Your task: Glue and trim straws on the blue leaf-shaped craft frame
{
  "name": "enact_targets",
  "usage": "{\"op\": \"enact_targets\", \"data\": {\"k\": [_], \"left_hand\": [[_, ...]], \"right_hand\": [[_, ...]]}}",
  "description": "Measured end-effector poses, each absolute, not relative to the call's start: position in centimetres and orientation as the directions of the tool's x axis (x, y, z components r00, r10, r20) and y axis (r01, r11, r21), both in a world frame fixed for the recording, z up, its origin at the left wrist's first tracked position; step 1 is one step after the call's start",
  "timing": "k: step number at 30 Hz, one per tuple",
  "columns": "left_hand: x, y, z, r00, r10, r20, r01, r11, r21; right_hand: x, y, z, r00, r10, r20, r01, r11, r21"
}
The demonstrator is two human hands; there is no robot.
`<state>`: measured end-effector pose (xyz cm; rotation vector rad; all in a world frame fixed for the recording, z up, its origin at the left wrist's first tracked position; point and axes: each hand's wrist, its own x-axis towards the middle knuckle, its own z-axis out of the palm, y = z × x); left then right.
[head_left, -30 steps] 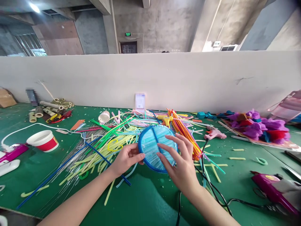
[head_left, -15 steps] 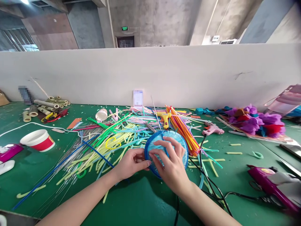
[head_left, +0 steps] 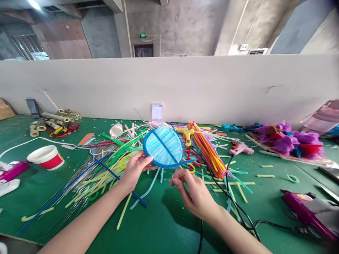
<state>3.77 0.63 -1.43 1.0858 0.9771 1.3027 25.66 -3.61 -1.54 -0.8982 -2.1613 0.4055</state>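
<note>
A round light-blue disc (head_left: 161,150) with a dark blue pipe cleaner rim and a dark blue strip slanting across its face is raised above the table. My left hand (head_left: 135,169) pinches its lower left edge, thumb in front and fingers behind. From the rim's lower right a loose blue pipe cleaner end (head_left: 192,161) sticks out. Below that end, apart from the disc, is my right hand (head_left: 192,188); its fingers are curled together and nothing shows in them. Behind the disc stands a yellow glue gun (head_left: 188,135).
Loose pipe cleaners (head_left: 106,176) cover the left middle, with an orange bundle (head_left: 212,151) at right. A pink glue gun (head_left: 241,147) and black cables (head_left: 238,208) lie beyond my right hand. A paper cup (head_left: 46,157) stands left. A phone (head_left: 157,113) leans against the partition (head_left: 212,88).
The disc has moved up and left in my left hand and turned its face toward me. My right hand has come off it and dropped lower, fingers curling in.
</note>
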Motion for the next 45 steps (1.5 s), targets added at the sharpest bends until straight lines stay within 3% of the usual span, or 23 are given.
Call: {"op": "enact_targets", "data": {"k": [3,9,22,26,30,33,35,40,45], "left_hand": [[3.2,1.0,-1.4,0.001,0.998,0.057,-0.232,-0.055,0.971],[3.3,0.7,-1.2,0.013,0.997,0.077,-0.172,-0.074,0.982],[3.4,0.8,-2.1,0.098,0.988,0.122,-0.188,-0.102,0.977],[3.3,0.6,-1.7,0.135,0.983,0.124,-0.147,-0.104,0.984],[3.1,0.3,-1.3,0.26,0.961,0.091,-0.079,-0.073,0.994],[3.1,0.1,-1.5,0.349,0.936,0.053,-0.088,-0.023,0.996],[3.2,0.2,-1.8,0.332,0.943,0.024,-0.094,0.007,0.996],[3.3,0.5,-2.1,0.127,0.992,-0.001,-0.051,0.008,0.999],[3.1,0.7,-1.9,0.171,0.985,-0.029,-0.081,0.043,0.996]], "right_hand": [[25.6,-3.5,-1.8,-0.523,0.718,0.459,0.533,0.696,-0.481],[25.6,-3.3,-1.8,-0.353,0.658,0.665,0.424,0.746,-0.513],[26.0,-2.9,-1.8,-0.235,0.605,0.761,0.498,0.747,-0.44],[26.0,-2.5,-1.9,-0.035,0.636,0.771,0.573,0.645,-0.506],[26.2,-2.1,-1.5,0.154,0.829,0.537,0.278,0.485,-0.829],[26.5,-1.8,-1.1,0.088,0.962,0.26,0.057,0.256,-0.965],[26.7,-1.6,-1.1,0.037,0.986,0.162,0.014,0.162,-0.987],[26.2,-1.5,-1.7,-0.043,0.991,0.126,0.038,0.128,-0.991],[25.6,-1.6,-1.6,-0.171,0.985,0.035,-0.003,0.035,-0.999]]}}
